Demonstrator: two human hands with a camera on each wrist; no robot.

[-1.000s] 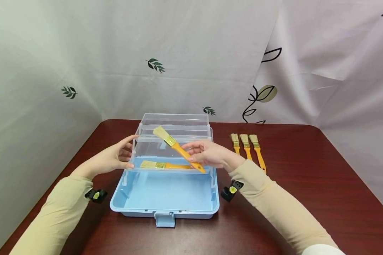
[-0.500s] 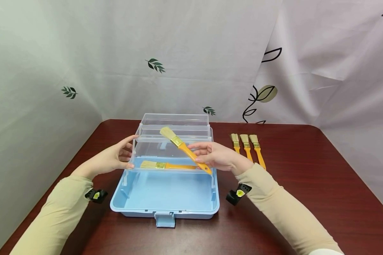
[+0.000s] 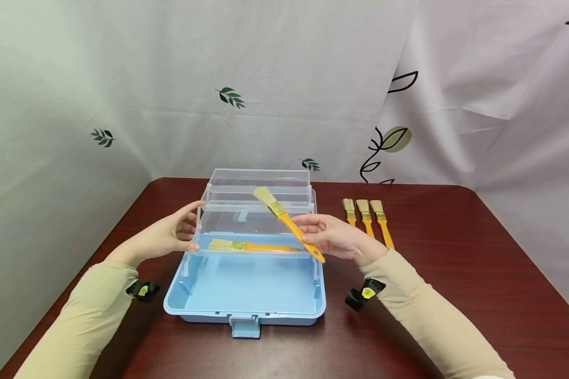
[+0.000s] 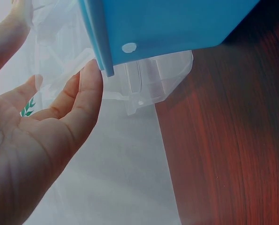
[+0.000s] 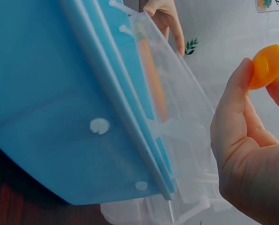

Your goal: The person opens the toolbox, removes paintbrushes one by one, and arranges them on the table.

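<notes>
- A paintbrush (image 3: 288, 224) is pinched by its orange handle in the right hand (image 3: 337, 237), held in the air over the right end of the clear tray (image 3: 251, 223), bristles pointing up and away.
- The left hand (image 3: 167, 236) is laid against the left end of that tray with straight, relaxed fingers; nothing is gripped.
- The blue toolbox (image 3: 246, 287) sits open on the dark red table (image 3: 455, 252), with the clear tiers folded back and up.
- Judged done: one brush (image 3: 246, 245) already lies flat in the tray, bristles to the left.
- Judged left: the held brush is not yet set down, and three more brushes (image 3: 367, 218) are lined up on the table just right of the box, untouched.
- Head view only: whole layout, brush count, both hands at once.
- Right wrist view only: the handle's orange tip (image 5: 267, 66) nipped between thumb and fingertips, and the box's blue side wall (image 5: 50, 117) with its hinge pins seen close.
- Left wrist view only: fingertips (image 4: 90, 77) touching the clear tray's edge beside the blue wall (image 4: 167, 23); no brush is seen there.
</notes>
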